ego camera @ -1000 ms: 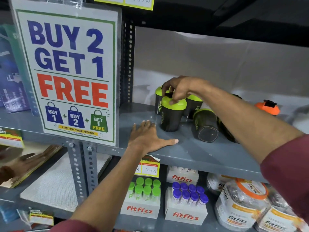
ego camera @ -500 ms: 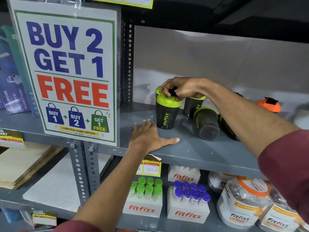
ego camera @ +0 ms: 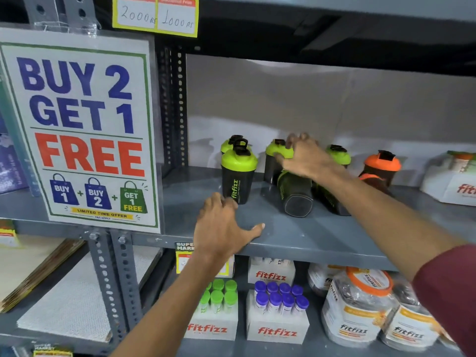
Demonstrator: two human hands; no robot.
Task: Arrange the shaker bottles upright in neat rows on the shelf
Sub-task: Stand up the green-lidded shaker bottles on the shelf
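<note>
Right hand [ego camera: 306, 158] grasping green lid of upright shaker bottle [ego camera: 274, 166]; left hand [ego camera: 221, 228] flat, released, on shelf [ego camera: 322, 235]. Bottle likely light, rigid, slick plastic; grip lid.

Right hand [ego camera: 305, 157] grips green-lidded shaker [ego camera: 277, 161] on shelf [ego camera: 322, 233].

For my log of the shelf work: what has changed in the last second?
The right hand let go of the front green-lid shaker, which now stands upright alone, and moved right onto the next green lid. The left hand stayed flat on the shelf; the tipped shaker still lies down.
</note>
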